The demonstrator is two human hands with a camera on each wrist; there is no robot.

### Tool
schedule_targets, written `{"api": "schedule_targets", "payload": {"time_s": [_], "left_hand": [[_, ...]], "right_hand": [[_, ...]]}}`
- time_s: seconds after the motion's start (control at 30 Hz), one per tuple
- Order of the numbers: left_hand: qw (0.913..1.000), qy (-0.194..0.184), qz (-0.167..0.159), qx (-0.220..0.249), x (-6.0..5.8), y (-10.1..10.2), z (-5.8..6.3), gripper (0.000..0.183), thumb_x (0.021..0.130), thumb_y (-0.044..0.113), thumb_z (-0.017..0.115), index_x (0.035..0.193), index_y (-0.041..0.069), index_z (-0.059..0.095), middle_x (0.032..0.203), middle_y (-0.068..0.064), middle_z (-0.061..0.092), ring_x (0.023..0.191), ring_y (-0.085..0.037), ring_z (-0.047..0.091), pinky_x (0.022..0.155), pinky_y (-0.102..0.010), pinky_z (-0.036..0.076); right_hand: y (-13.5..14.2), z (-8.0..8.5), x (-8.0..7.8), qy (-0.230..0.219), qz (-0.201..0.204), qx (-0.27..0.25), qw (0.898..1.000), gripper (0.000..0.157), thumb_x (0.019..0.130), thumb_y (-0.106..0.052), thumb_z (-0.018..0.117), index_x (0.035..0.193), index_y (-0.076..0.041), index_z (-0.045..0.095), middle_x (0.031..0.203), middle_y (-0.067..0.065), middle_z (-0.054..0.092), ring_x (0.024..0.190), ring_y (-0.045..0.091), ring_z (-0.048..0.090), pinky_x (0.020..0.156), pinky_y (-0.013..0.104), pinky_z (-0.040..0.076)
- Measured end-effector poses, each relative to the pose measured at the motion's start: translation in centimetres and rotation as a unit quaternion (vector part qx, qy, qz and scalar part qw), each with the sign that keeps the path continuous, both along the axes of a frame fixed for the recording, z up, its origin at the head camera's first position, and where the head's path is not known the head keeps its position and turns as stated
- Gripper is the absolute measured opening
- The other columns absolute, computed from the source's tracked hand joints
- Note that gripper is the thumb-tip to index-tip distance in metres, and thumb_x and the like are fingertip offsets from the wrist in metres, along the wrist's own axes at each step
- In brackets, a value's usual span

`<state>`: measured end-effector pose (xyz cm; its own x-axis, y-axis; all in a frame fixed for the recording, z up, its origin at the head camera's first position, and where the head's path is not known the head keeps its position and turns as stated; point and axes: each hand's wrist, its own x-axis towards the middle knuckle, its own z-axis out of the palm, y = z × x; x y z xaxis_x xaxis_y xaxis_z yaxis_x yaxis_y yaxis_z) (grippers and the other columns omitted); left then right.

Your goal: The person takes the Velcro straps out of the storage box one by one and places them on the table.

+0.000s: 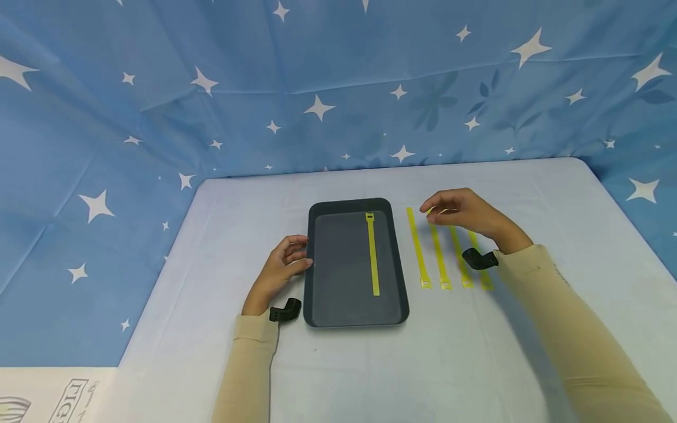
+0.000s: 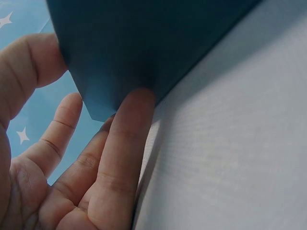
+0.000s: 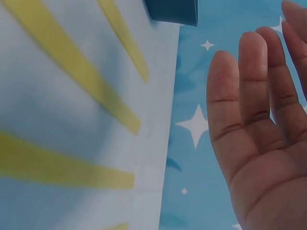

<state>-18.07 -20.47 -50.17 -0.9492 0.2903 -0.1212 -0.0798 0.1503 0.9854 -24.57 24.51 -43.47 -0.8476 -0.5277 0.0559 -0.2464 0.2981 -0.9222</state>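
At the left long side of a dark grey tray (image 1: 338, 270), my left hand (image 1: 282, 264) touches the wall with loosely bent fingers. The left wrist view shows its fingertips (image 2: 139, 108) against the tray's outer side. One yellow cable strap (image 1: 373, 255) with a slotted head lies lengthwise inside, right of the middle. My right hand (image 1: 468, 210) hovers over several more yellow straps (image 1: 439, 252) to the tray's right, its fingers relaxed and holding nothing. In the right wrist view, the fingers (image 3: 223, 91) are apart from the straps (image 3: 81, 67). Its forearm and hand cover parts of the rightmost straps.
A white cloth covers the table (image 1: 365, 376). Behind and to the left hangs a blue curtain (image 1: 238, 53) with white stars. Printed pale fabric (image 1: 47, 393) shows at the lower left. Each wrist wears a small black camera (image 1: 285, 309).
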Motion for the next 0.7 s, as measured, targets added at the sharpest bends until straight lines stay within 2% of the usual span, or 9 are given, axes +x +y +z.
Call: {"api": "schedule_targets", "payload": {"time_s": [0.2,0.4,0.53,0.7], "left_hand": [[1.0000,-0.001,0.001,0.002,0.0,0.0,0.0,0.059,0.101,0.003,0.068,0.155,-0.001,0.046,0.159,-0.025,0.049,0.133,-0.033,0.058,0.092,-0.027,0.058],[1.0000,0.004,-0.002,0.002,0.0,-0.1,0.0,0.058,0.101,0.003,0.068,0.155,-0.003,0.046,0.159,-0.028,0.048,0.135,-0.037,0.057,0.093,-0.027,0.058],[1.0000,0.007,-0.003,0.002,0.0,-0.1,-0.1,0.058,0.101,0.004,0.069,0.154,-0.002,0.046,0.158,-0.027,0.049,0.133,-0.034,0.059,0.093,-0.027,0.058],[0.9999,0.012,-0.005,0.001,0.0,-0.1,-0.1,0.058,0.101,0.004,0.068,0.154,-0.002,0.046,0.159,-0.027,0.048,0.133,-0.033,0.059,0.094,-0.029,0.058]], "right_hand": [[-1.0,0.0,-0.4,0.003,0.023,-0.014,1.000,0.020,0.100,0.004,0.071,0.120,0.005,0.074,0.112,-0.004,0.076,0.099,0.013,0.074,0.091,0.024,0.058],[-2.1,-0.1,-0.8,-0.003,0.044,-0.027,0.999,0.020,0.101,0.003,0.072,0.119,-0.001,0.077,0.114,-0.004,0.076,0.101,0.018,0.073,0.090,0.026,0.059],[-2.9,-0.1,-1.1,-0.006,0.055,-0.028,0.998,0.020,0.101,0.004,0.070,0.119,-0.001,0.077,0.114,-0.001,0.076,0.100,0.023,0.074,0.089,0.029,0.060],[-3.9,-0.3,-1.5,-0.006,0.059,-0.016,0.998,0.025,0.100,0.005,0.071,0.123,0.015,0.068,0.119,0.015,0.074,0.099,0.019,0.074,0.089,0.031,0.060]]}}
